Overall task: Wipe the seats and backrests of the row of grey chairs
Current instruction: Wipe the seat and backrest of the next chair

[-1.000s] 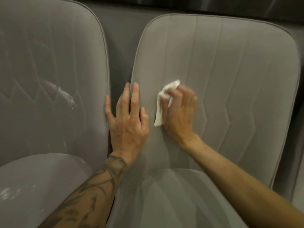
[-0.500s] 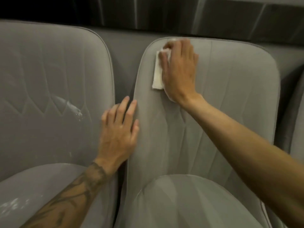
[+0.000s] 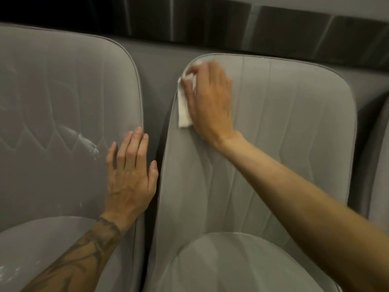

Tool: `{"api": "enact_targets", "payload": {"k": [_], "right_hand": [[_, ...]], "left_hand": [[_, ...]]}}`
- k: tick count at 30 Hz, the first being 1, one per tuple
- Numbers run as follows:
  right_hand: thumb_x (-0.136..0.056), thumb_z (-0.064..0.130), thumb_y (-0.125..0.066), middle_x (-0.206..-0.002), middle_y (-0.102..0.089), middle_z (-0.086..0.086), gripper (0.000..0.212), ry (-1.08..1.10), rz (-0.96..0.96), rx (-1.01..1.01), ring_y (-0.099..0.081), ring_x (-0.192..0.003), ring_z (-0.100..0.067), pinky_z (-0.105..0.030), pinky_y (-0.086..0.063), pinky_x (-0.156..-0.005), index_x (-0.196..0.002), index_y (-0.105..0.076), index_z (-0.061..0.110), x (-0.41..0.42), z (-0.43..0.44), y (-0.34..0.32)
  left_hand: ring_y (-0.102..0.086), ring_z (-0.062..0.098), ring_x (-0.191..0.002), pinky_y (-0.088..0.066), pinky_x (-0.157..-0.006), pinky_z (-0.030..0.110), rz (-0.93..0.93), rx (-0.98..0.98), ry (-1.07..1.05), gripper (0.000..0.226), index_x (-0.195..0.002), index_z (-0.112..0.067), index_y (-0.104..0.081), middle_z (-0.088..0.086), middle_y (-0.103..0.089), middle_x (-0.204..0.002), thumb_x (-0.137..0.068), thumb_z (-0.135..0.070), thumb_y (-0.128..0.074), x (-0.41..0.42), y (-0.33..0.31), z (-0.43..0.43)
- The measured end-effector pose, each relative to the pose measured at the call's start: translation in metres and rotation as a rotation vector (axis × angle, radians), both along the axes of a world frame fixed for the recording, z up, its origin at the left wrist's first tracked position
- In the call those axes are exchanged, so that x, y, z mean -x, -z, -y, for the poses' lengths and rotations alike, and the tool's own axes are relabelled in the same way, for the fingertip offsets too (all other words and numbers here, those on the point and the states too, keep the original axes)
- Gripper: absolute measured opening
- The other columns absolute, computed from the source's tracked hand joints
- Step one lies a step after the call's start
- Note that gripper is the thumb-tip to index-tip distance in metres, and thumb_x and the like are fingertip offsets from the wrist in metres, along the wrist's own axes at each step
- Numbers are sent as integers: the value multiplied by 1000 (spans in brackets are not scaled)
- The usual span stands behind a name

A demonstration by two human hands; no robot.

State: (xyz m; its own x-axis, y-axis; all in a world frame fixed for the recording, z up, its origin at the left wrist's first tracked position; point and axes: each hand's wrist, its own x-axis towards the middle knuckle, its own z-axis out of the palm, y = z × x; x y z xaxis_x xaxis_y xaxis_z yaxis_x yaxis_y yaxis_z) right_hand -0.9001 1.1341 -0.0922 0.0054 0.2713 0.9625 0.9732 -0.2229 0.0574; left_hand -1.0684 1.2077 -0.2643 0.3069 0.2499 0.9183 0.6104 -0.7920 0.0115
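Two grey upholstered chairs stand side by side. My right hand (image 3: pixel 208 102) presses a folded white cloth (image 3: pixel 184 108) flat against the upper left corner of the middle chair's backrest (image 3: pixel 284 144); most of the cloth is hidden under the palm and fingers. My left hand (image 3: pixel 130 175) lies flat, fingers straight, on the right edge of the left chair's backrest (image 3: pixel 52 123). That left backrest carries a whitish smear (image 3: pixel 84 142). Below are the middle chair's seat (image 3: pixel 231 264) and the left chair's seat (image 3: pixel 42 249).
A narrow dark gap (image 3: pixel 156 148) separates the two backrests. The edge of a third grey chair (image 3: pixel 379 154) shows at the far right. A grey ledge and dark panelled wall (image 3: pixel 210 20) run behind the chairs. Whitish specks (image 3: pixel 8 270) mark the left seat.
My right hand has slid the cloth from the middle of the backrest up to its top left corner. My left hand shifted from the middle chair's edge to the left chair's backrest.
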Motion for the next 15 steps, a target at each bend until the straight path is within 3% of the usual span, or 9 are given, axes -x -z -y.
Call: {"api": "enact_targets", "payload": {"k": [4,6,11,15], "right_hand": [[-100,29,-58,-103,-64,-13,25,-188,162,246,-61,-91,-31,-45,-47,-77,-103,-69,7,21,41,80],[-100,30,-57,-105,-65,-14,25,-179,274,314,-63,-92,-33,-44,-49,-78,-105,-70,8,11,40,64],[-100,37,-48,-108,-59,-9,28,38,37,16,-55,-93,-23,-34,-39,-79,-108,-61,14,-2,-1,-12],[-102,31,-53,-105,-59,-12,24,-88,-2,57,-55,-93,-28,-43,-45,-81,-108,-63,10,17,14,57]], "left_hand": [[-27,30,-157,-20,-127,57,1,4,-7,62,-160,-5,-31,14,-29,-168,-104,-28,-42,0,-2,3],[-27,30,-157,-22,-126,58,9,8,-16,62,-160,-5,-32,14,-30,-168,-103,-27,-44,-1,-2,5],[-25,27,-158,-21,-127,56,10,6,-22,62,-160,-7,-33,11,-29,-169,-102,-28,-44,-1,0,1],[-23,25,-159,-19,-127,55,27,15,14,63,-160,-8,-34,10,-29,-169,-101,-28,-45,-1,0,1]]}}
